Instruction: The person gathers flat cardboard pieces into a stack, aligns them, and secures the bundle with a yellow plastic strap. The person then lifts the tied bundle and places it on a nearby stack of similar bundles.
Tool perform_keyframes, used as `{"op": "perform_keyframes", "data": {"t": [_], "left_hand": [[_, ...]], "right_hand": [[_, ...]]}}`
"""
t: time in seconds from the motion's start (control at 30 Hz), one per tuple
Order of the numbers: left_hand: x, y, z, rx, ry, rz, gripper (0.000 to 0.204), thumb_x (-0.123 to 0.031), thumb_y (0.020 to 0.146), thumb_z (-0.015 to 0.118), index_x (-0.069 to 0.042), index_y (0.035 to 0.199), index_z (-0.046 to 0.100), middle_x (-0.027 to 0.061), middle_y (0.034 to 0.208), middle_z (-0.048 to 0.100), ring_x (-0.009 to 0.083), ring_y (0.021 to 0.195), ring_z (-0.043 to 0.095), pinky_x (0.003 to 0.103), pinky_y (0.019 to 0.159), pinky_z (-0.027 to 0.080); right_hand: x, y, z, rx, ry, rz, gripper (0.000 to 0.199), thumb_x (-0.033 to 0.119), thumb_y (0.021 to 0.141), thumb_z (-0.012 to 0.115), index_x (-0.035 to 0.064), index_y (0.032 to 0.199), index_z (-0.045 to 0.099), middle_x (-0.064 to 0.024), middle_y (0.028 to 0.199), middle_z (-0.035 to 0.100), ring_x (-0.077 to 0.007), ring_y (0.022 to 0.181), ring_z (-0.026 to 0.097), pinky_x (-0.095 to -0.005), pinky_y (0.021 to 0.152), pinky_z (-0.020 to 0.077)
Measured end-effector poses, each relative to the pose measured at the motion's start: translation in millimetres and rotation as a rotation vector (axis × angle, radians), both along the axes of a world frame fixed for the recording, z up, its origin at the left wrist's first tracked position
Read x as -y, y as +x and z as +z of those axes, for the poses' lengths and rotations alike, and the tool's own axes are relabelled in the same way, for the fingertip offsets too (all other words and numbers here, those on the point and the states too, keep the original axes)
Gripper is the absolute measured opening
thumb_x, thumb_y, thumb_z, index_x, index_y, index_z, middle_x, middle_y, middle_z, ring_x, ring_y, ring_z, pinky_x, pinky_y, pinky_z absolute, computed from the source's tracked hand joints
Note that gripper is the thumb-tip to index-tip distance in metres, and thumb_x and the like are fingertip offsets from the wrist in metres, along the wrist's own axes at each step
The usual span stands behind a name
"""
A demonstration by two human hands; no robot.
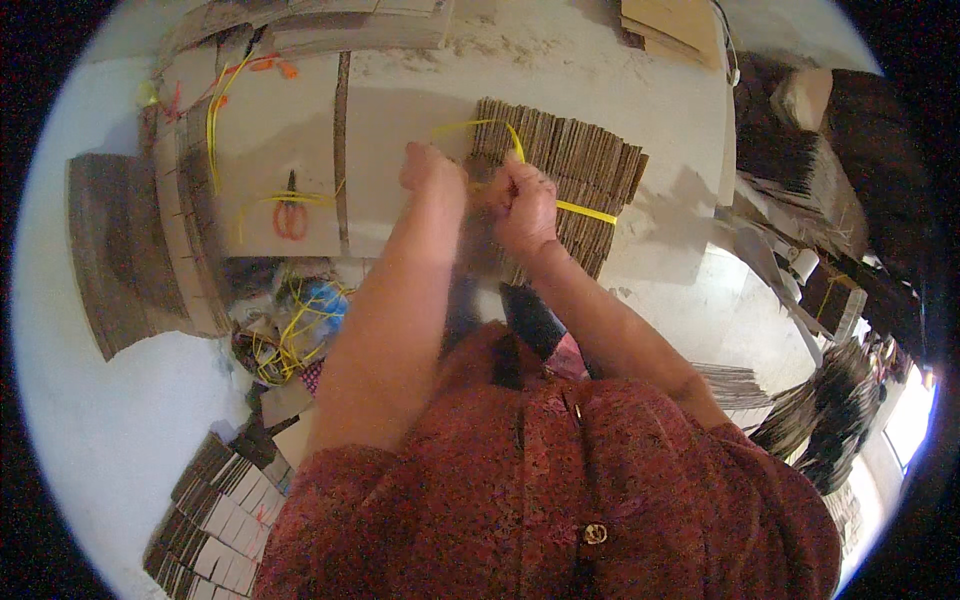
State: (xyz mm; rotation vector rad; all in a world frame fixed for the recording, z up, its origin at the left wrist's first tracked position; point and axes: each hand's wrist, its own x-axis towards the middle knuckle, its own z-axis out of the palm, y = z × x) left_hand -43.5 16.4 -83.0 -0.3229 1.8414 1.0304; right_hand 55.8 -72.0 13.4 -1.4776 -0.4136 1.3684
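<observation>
A bundle of flat cardboard pieces (590, 160) stands on edge on the table in front of me, with a yellow plastic strap (588, 211) running across it. My right hand (527, 208) is closed on the strap at the bundle's left side. A loop of the strap rises above that hand and trails off to the left. Just left of the bundle, my left hand (432, 172) is held in a fist. A blurred bit of strap shows between the two hands, and the left fist seems to grip it, though its fingers are mostly hidden.
Scissors with orange handles (291, 218) lie on a cardboard sheet (275, 150) to the left, beside loose yellow straps (212, 130). More cardboard stacks (125, 250) stand at far left, and others lie at the far edge and right. Tangled straps (300, 330) hang below the table's near edge.
</observation>
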Motion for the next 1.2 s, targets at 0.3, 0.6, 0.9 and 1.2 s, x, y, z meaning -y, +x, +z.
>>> {"op": "perform_keyframes", "data": {"t": [0.3, 0.6, 0.9, 1.2], "left_hand": [[-3, -23, -28, -0.507, -0.236, -1.613, 0.023, -0.012, 0.068, 0.063, 0.000, 0.088, 0.060, 0.0164, 0.090, 0.063, 0.0267, 0.084, 0.062, 0.033, 0.067, 0.051], [5, -44, -28, -1.116, 0.363, -2.488, 0.020, -0.019, 0.077, 0.052, -0.005, 0.088, 0.062, 0.0113, 0.086, 0.064, 0.0252, 0.080, 0.062, 0.035, 0.068, 0.047], [-6, -15, 11, -1.098, -0.039, -3.272, 0.019, -0.010, 0.072, 0.050, -0.002, 0.085, 0.061, 0.0117, 0.088, 0.064, 0.0257, 0.087, 0.060, 0.033, 0.072, 0.047], [1, -17, -6, -1.001, -0.099, -2.682, 0.028, -0.012, 0.070, 0.058, 0.001, 0.095, 0.057, 0.0148, 0.097, 0.061, 0.0289, 0.093, 0.059, 0.037, 0.076, 0.048]], "right_hand": [[8, -19, 0, 0.449, 0.056, 0.154, 0.007, 0.005, 0.068, 0.051, 0.0067, 0.063, 0.047, -0.0135, 0.062, 0.051, -0.0329, 0.064, 0.052, -0.0403, 0.058, 0.0398], [8, -27, -11, 0.523, 0.113, 0.122, 0.007, 0.010, 0.071, 0.051, 0.0083, 0.065, 0.054, -0.0115, 0.063, 0.054, -0.0280, 0.062, 0.053, -0.0388, 0.056, 0.0406], [13, -27, 0, 0.409, 0.090, -0.071, 0.023, 0.013, 0.080, 0.049, 0.0049, 0.059, 0.052, -0.0075, 0.054, 0.050, -0.0217, 0.051, 0.047, -0.0329, 0.049, 0.0369], [-1, -28, 6, 0.383, 0.004, 0.025, 0.028, 0.016, 0.083, 0.045, -0.0006, 0.061, 0.053, -0.0120, 0.057, 0.051, -0.0226, 0.052, 0.047, -0.0363, 0.049, 0.0368]]}}
